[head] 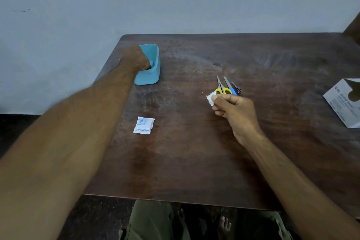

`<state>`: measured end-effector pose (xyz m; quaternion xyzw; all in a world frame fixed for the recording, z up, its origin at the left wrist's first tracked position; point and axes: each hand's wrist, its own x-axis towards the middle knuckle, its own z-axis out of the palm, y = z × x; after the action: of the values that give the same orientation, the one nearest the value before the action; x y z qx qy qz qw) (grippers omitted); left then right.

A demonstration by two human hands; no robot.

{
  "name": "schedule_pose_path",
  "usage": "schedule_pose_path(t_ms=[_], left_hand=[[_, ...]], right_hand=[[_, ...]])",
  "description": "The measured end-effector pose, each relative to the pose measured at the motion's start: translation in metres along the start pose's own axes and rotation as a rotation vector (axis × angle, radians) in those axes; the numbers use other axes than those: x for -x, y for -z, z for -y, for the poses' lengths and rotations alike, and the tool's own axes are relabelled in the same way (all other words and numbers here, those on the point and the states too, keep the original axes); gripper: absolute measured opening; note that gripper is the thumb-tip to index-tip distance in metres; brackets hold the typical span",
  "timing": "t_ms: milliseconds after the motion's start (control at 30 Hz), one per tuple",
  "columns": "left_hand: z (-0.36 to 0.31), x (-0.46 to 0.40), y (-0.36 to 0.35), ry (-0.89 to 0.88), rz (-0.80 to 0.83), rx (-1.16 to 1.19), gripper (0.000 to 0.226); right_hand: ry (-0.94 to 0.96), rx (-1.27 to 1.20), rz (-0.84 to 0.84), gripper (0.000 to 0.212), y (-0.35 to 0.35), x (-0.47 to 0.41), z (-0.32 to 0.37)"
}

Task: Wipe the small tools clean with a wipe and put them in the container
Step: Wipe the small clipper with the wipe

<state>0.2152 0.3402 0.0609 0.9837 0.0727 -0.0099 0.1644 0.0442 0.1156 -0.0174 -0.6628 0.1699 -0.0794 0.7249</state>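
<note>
A light blue plastic container (pixel 153 76) stands at the far left of the dark wooden table (pixel 194 152). My left hand (pixel 135 57) reaches into it, fingers hidden inside beside something blue; whether it grips that is unclear. My right hand (pixel 236 112) pinches a small folded white wipe (pixel 210 99) near the table's middle. Just beyond it lie small scissors with yellow handles (pixel 222 87), a blue-handled tool (pixel 229 86) and a dark metal tool (pixel 236 88), side by side.
A torn white wipe sachet (pixel 144 125) lies flat on the table in front of the container. A grey box of swabs (pixel 344 103) sits at the right edge. The wall runs behind the table. My knees and bare feet show below the near edge.
</note>
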Motion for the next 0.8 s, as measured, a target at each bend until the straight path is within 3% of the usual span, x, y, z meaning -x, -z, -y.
schedule_pose_path(t_ms=[233,533,800], left_hand=[[-0.001,0.003,-0.001,-0.046,-0.038,-0.068,0.055],[-0.049,0.053,-0.016,-0.237,-0.306,0.133,0.017],[-0.103,0.110,-0.073,-0.346,-0.070,0.261,0.011]], right_hand=[[-0.015,-0.034,0.006,0.010,0.003,0.001,0.001],[-0.060,-0.178,0.024,0.010,0.016,0.009,0.009],[-0.067,-0.236,-0.047,0.005,0.045,0.013,0.012]])
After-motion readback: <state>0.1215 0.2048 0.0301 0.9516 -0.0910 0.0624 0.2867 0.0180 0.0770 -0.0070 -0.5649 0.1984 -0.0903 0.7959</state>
